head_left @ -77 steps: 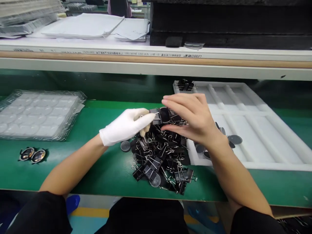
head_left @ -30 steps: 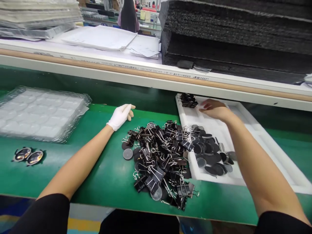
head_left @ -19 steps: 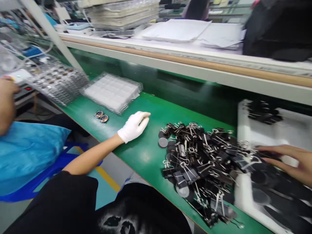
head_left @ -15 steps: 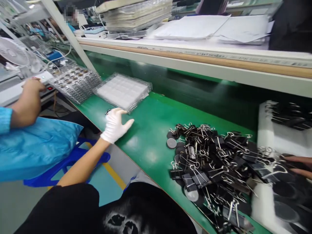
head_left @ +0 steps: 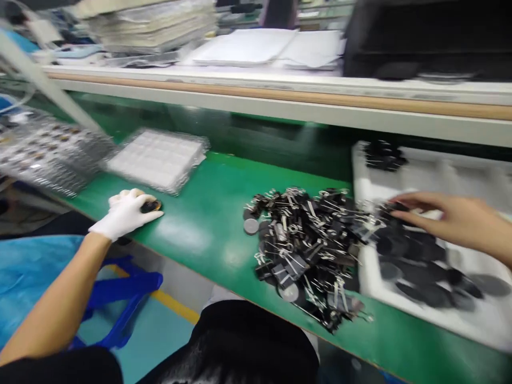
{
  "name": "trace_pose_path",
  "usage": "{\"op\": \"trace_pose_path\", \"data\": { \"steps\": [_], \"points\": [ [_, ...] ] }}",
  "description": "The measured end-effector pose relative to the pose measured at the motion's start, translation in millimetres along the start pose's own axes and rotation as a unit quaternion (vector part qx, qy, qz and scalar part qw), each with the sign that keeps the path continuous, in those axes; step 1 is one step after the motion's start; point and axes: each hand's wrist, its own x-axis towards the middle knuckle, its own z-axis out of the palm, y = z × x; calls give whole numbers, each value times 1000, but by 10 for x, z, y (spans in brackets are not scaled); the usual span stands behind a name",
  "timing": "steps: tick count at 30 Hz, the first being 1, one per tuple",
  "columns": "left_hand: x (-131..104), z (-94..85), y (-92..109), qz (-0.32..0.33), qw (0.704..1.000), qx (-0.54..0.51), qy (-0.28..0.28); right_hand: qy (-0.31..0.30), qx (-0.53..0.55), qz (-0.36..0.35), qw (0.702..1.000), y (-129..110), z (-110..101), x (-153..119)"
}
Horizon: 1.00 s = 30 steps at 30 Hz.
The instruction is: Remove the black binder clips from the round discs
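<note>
Clear trays (head_left: 52, 152) of small round items stand stacked at the left end of the green surface (head_left: 208, 213). Beside them, toward the back edge, lies a flatter clear tray (head_left: 156, 160). Nearer the front edge, which its wrist crosses, the gloved left hand (head_left: 122, 213) has thumb and fingers closed on a dark piece with an orange glint (head_left: 150, 207). A wide green stretch separates it from the binder clips (head_left: 304, 245), heaped with discs close to the front edge and reaching the white tray's (head_left: 368, 266) left wall. More clips (head_left: 384, 156) fill that tray's back left corner. Just inside its left wall, the bare right hand (head_left: 452, 216) pinches a blurred black piece (head_left: 397, 206); dark discs (head_left: 424, 272) spread along the front.
</note>
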Motion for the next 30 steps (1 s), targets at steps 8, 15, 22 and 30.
{"op": "trace_pose_path", "data": {
  "steps": [8, 15, 22, 30],
  "points": [
    [262, -125, 935, 225, 951, -94, 189, 33, 178, 107, 978, -207, -69, -52],
    [859, -659, 2050, 392, 877, -134, 243, 82, 231, 48, 968, -532, 109, 36],
    [1321, -1245, 2786, 427, 847, -145, 282, 24, 122, -132, 983, -926, 49, -236],
    [1440, -1302, 2824, 439, 868, -161, 167, -61, -131, 77, 987, -157, -341, -308]
  ]
}}
